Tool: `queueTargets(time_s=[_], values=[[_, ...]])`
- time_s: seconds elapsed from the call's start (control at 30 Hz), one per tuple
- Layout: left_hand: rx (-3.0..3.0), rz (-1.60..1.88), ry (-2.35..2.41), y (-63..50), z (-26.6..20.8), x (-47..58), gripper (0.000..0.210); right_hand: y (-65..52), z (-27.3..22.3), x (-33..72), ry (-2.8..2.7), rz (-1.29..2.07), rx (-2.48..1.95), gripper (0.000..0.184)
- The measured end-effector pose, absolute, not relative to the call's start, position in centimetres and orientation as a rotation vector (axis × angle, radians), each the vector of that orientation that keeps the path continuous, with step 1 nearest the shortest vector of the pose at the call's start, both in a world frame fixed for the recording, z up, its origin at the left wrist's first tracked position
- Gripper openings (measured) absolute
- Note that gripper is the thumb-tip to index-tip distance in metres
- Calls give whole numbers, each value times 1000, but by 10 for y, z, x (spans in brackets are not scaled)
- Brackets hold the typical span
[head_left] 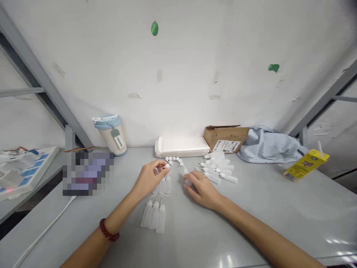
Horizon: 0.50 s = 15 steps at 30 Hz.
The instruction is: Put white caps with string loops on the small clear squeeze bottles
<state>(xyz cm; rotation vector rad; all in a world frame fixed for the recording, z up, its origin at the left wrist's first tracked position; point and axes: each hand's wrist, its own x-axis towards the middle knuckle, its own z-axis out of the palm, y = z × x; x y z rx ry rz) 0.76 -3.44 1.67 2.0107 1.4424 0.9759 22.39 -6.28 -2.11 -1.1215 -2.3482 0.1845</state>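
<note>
Between the thumb and fingertips of my left hand (pixel 152 176) is a small white cap (pixel 167 166). My right hand (pixel 202 188) has its fingers around a small clear squeeze bottle (pixel 188 182), partly hidden, whose white nozzle points up and away. More loose white caps (pixel 177 159) lie just beyond my left fingertips. Below that hand, several clear bottles (pixel 167 186) lie side by side, and another row of bottles (pixel 153 216) with thin bent tubes lies nearer to me. A pile of similar bottles (pixel 219 166) rests to the right, beyond my right hand.
Along the wall stand a blue-lidded cup (pixel 111 137), stacked white trays (pixel 182 145), a cardboard box (pixel 227 138) and a bunched cloth (pixel 270 145). A yellow drink carton (pixel 306 165) with a straw is at right. At left are a blurred-out device (pixel 89 175), its cable and a power strip (pixel 33 171).
</note>
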Motion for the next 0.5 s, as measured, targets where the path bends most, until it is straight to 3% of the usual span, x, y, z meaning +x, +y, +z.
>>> queueTargets(time_s=[0.17,0.33,0.5], values=[[2248,895,1258,-44,6,22,19,-63,-23,233,-2301,230,-1056,15],[2089,822,1216,-55,8,32,20,-71,-20,234,-2325,213,-930,16],[2013,823,1158,-61,16,35,18,-76,-17,231,-2397,-3,-822,15]])
